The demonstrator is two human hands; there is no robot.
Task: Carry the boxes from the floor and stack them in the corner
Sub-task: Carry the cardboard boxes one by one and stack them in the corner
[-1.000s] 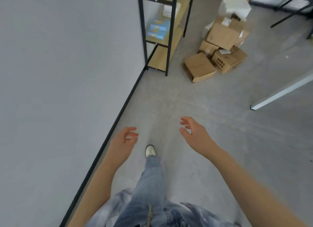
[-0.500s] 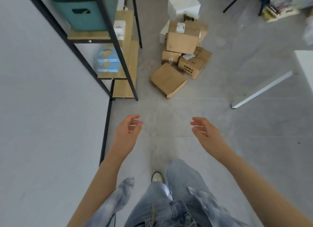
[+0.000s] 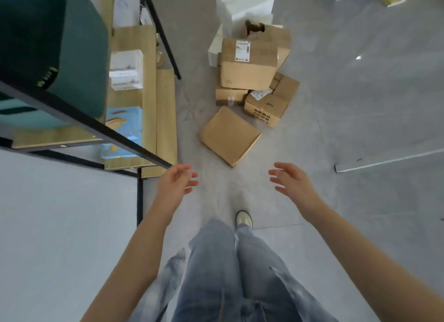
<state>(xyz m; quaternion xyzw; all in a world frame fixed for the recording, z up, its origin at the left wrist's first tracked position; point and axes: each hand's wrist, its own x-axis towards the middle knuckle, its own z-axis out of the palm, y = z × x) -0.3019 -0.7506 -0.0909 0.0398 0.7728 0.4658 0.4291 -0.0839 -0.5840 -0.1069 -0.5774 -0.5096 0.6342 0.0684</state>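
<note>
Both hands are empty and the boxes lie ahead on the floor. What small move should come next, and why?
Probably step forward and lower both hands to the flat brown box. It lies nearest, apart from the pile, and the left hand and right hand are open, holding nothing.

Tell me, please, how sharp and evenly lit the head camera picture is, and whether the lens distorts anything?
In the head view, the cardboard boxes and both hands, left hand and right hand, are fairly sharp; the nearby shelf frame and green bin are blurred; wide-angle distortion splays the shelf posts; lighting is soft, with small glints on the floor.
</note>
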